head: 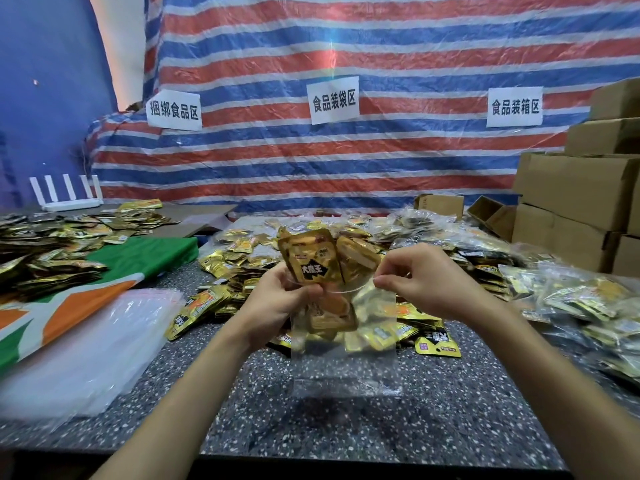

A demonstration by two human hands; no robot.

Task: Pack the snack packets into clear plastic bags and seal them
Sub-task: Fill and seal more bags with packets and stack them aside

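Nearest, table (346, 427): dark speckled stone top; its front edge runs along the bottom of the view.
Clear bag (346, 362): held up over the middle of the table, mouth upward, its lower end hanging slack just above the tabletop.
Left hand (277, 306): fingers curled round a bundle of gold snack packets (308, 258) at the bag's mouth; the bundle's lower part is inside the bag and its upper part sticks out above the rim.
Right hand (426, 282): thumb and forefinger pinch the right side of the bag's rim, pulling the mouth wide.
Empty bags (86, 348): a flat stack of clear bags at the left of the table, near the front.
Cloth (114, 268): green, orange and white, lying beyond the empty bags.
Loose packets (239, 265): a gold heap spread on the table behind the hands.
Filled bags (571, 299): clear bags with packets inside, piled at the right.
Left heap (52, 244): more gold packets on and beyond the cloth.
Router (65, 195): white, antennas upright, at the far left.
Cardboard boxes (571, 202): stacked at the far right.
Tarp (346, 157): red, blue and white stripes covering the back wall, with three paper signs (334, 100) fixed to it.
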